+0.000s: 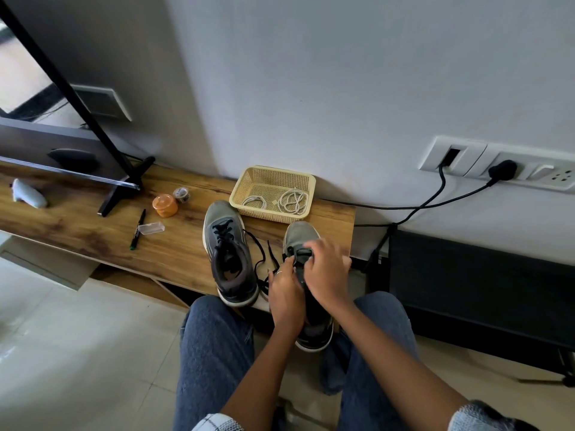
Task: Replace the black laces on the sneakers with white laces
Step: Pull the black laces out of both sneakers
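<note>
Step in hand: I am taking the black lace (pixel 273 259) out of the right-hand sneaker (pixel 303 241); by my judgement the job is in its early part, since no white lace is threaded yet.
Right-hand sneaker: it sits at the front edge of the wooden shelf (pixel 93 231), heel hanging over toward my knees, toe pointing at the basket (pixel 239 194).
My left hand (pixel 286 293): it pinches the black lace beside the eyelets, fingers curled.
My right hand (pixel 326 272): it lies over the tongue and upper; its fingers bend onto the shoe, but I cannot tell whether they grip lace or only steady it.
Next move: I judge it calls for drawing the lace out of the lowest eyelets, one hand holding the shoe still, then reaching for a white lace.
Left-hand sneaker (pixel 228 253): just beside the other, still laced in black, its loose ends trailing between the two.
Count, sneakers: two.
Count, white laces (pixel 292 202): two coils, both in the basket behind the shoes.
Count, baskets: one.
Further out on the shelf: one orange jar (pixel 165 205), one pen (pixel 137 229), one small clear case (pixel 151 228).
</note>
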Action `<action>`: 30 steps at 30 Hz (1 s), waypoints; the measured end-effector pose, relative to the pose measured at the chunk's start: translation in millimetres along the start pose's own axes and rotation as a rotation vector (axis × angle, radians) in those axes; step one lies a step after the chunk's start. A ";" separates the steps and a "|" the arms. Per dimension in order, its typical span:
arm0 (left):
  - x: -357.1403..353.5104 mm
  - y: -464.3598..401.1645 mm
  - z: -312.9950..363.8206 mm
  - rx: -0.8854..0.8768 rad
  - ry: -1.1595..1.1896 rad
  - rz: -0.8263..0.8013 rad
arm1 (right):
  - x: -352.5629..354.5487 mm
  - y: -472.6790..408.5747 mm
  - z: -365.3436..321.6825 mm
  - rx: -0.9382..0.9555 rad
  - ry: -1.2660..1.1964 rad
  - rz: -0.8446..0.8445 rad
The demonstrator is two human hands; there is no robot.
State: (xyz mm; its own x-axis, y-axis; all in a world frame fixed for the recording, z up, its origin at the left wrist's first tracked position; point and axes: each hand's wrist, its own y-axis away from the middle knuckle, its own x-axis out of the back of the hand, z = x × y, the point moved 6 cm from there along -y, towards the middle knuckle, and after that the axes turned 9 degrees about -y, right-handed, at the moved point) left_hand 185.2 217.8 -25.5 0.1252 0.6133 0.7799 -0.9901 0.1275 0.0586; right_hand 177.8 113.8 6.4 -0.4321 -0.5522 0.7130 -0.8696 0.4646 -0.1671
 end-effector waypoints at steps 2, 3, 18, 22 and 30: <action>2.2 2.0 1.9 0.013 0.023 -0.022 | -12.5 1.3 -3.6 0.055 0.205 -0.141; 2.9 2.5 2.3 0.014 0.026 -0.028 | -18.4 2.9 -0.9 0.056 0.277 -0.194; -1.4 -1.5 0.4 0.036 -0.031 -0.014 | 3.9 16.5 37.4 -0.238 -0.385 0.295; -1.2 -2.2 -0.9 0.044 -0.031 -0.012 | 7.5 27.3 69.5 -0.772 -0.944 0.558; -3.0 -3.3 -3.1 0.052 -0.045 -0.025 | 28.7 17.8 52.9 -0.591 -0.316 0.357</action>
State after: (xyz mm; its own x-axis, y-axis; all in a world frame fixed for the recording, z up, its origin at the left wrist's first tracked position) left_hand 188.2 218.0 -30.0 0.1486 0.5749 0.8046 -0.9887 0.1013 0.1102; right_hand 137.2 69.6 -12.2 -0.7887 -0.4291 0.4401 -0.4295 0.8970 0.1048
